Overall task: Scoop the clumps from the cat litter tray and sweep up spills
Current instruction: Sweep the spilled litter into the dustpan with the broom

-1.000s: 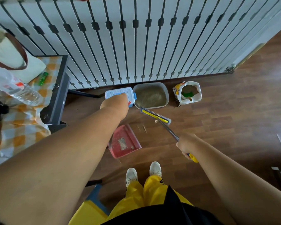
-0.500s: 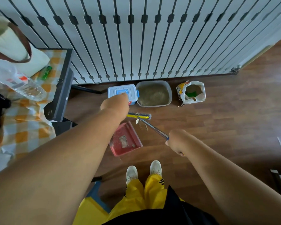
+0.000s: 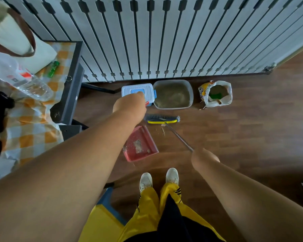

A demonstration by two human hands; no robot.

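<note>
Sweeping is the step in hand. Near, the right hand (image 3: pixel 204 157) grips the broom (image 3: pixel 162 119) handle; the left hand (image 3: pixel 129 106) holds the red dustpan (image 3: pixel 140 145). Next, draw the spilled bits (image 3: pixel 163 131) into it. Farther, the litter tray (image 3: pixel 173 94) sits by the railing.

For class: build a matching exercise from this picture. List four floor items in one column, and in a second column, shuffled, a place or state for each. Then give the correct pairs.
Things:
1. dustpan
2. litter tray
3. broom head
4. bag

Places or states:
A. rightmost along the wall, open, with something green inside
B. on the floor in front of the shoes, holding some swept-up bits
C. beside the blue-and-white box, filled with litter
D. between tray and dustpan, bristles grey, band yellow

Pairs: 1-B, 2-C, 3-D, 4-A
</note>
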